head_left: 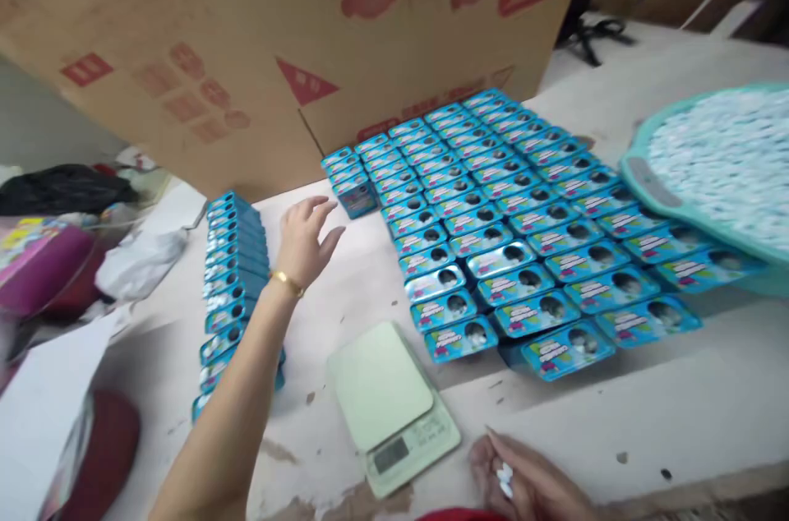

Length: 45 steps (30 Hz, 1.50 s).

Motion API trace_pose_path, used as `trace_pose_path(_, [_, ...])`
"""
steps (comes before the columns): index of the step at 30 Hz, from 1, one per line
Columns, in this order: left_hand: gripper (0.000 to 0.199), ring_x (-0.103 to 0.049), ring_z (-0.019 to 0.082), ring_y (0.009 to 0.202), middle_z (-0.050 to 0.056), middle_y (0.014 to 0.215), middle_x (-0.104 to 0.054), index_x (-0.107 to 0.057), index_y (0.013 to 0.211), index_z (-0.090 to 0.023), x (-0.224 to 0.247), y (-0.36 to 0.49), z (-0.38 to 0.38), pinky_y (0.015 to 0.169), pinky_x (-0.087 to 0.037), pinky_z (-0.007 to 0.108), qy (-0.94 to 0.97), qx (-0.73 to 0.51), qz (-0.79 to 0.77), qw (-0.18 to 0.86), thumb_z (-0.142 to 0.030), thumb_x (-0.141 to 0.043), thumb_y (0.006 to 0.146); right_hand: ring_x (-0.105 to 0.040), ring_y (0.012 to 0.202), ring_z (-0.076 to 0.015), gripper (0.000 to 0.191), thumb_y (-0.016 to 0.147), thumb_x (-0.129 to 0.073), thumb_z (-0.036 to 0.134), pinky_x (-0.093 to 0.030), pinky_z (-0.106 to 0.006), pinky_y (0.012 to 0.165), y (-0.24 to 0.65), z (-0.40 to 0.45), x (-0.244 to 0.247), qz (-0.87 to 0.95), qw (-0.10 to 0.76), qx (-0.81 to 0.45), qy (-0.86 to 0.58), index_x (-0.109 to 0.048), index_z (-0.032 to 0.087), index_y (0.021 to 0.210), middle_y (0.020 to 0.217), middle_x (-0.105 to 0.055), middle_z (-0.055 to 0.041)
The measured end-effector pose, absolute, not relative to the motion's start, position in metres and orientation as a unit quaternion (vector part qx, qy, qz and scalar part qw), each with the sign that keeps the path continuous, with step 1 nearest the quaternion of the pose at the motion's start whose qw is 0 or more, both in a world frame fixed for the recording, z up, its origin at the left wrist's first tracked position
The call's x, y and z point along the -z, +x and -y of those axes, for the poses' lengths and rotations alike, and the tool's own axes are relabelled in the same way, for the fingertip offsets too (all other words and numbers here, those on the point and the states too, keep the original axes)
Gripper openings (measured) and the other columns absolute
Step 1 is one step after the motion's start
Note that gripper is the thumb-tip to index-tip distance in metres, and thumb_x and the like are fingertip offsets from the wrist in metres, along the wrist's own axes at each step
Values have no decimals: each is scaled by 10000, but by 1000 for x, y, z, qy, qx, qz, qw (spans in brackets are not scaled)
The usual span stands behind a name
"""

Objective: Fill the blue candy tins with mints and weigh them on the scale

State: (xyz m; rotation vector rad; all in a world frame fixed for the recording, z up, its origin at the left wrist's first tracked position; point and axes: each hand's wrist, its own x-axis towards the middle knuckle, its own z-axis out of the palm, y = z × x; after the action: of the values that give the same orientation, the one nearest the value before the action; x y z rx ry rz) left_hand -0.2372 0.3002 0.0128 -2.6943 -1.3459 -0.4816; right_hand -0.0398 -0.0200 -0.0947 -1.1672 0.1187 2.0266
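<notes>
My left hand [308,235], a gold bangle at its wrist, reaches over the table with fingers apart and nothing in them. Just beyond its fingertips stands a short column of blue tins [356,196]. Low in the view, my right hand [523,476] is curled around a few small white pellets [504,478] in its palm. Between my hands lies a pale green digital scale [382,389] with nothing on its plate; its display is unreadable. Many blue tins [536,311], most with a dark round hole on top, stand in rows to the right.
Another row of blue tins [225,278] runs along the left, partly behind my forearm. A large cardboard box [246,28] walls off the back. On the right, a turquoise basin [662,184] holds many pale pellets. Bags and papers [55,398] crowd the left edge.
</notes>
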Motion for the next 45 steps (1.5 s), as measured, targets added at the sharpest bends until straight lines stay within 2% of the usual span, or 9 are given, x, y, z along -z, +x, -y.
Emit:
trace_pose_path(4, [279,-518,216,1134,99,1181,-573,-507,1065,-197,-36,-315,-183,981,-382,389,-840,210,498,44,-364,-554,847,-620,754,-122,286,578,-845,362,-531,-208,698,-40,31,93,-153,422,-775,-446,-673,184,721,793,-643,-30])
trace_pose_path(8, [275,-530,248,1094,104,1164,-567,-550,980,-201,-21,-380,-94,937,-400,417,-796,152,577,98,-394,-621,797,-589,663,-99,291,607,-834,356,-429,-154,442,-35,34,83,-111,401,-796,-439,-680,166,764,795,-634,-33])
trace_pose_path(12, [268,-429,324,1231,137,1293,-504,-586,1035,-204,11,-400,-66,970,-353,498,-773,56,617,135,-381,-570,835,-504,547,-56,298,628,-818,387,-368,-157,415,-32,35,77,-59,405,-809,-421,-686,163,773,737,-608,-9])
trace_pose_path(17, [125,-420,315,1253,114,1277,-518,-577,830,-196,-1,-364,-66,1040,-285,539,-791,81,584,163,-296,-514,871,-422,472,-39,366,629,-795,461,-291,-165,386,-35,35,79,7,421,-813,-402,-686,146,782,672,-580,0])
trace_pose_path(21, [114,-553,221,1027,103,1111,-573,-537,899,-190,-36,-312,-64,876,-446,381,-845,128,512,84,-285,-473,893,-413,461,-38,383,643,-773,481,-258,-170,386,-36,33,82,36,449,-802,-392,-679,140,792,664,-571,6])
trace_pose_path(28, [201,-563,179,830,79,1000,-592,-556,860,-177,-39,-235,-85,713,-465,319,-906,31,422,5,-335,-443,909,-449,454,-46,352,719,-719,456,-283,-174,387,-35,32,90,59,466,-799,-376,-667,119,809,657,-583,-3])
trace_pose_path(35, [230,-544,214,979,94,1081,-579,-542,989,-179,-45,-224,-72,831,-469,375,-900,154,408,-6,-368,-550,858,-657,711,-112,255,851,-607,339,-495,-178,597,-29,36,88,-32,448,-838,-311,-651,93,903,820,-677,-72])
trace_pose_path(38, [182,-553,170,884,69,969,-591,-536,1034,-178,-28,-206,-33,757,-490,309,-915,156,360,-91,-280,-483,892,-670,912,-153,317,935,-468,356,-528,-245,784,-31,38,79,-79,446,-848,-274,-634,93,994,982,-691,-114])
trace_pose_path(45, [252,-553,177,855,73,970,-598,-553,1109,-184,54,-171,27,737,-498,314,-935,54,308,-169,-229,-397,917,-677,842,-113,453,990,-289,411,-530,-197,705,-31,46,59,-128,430,-836,-317,-592,118,1156,1049,-692,-99])
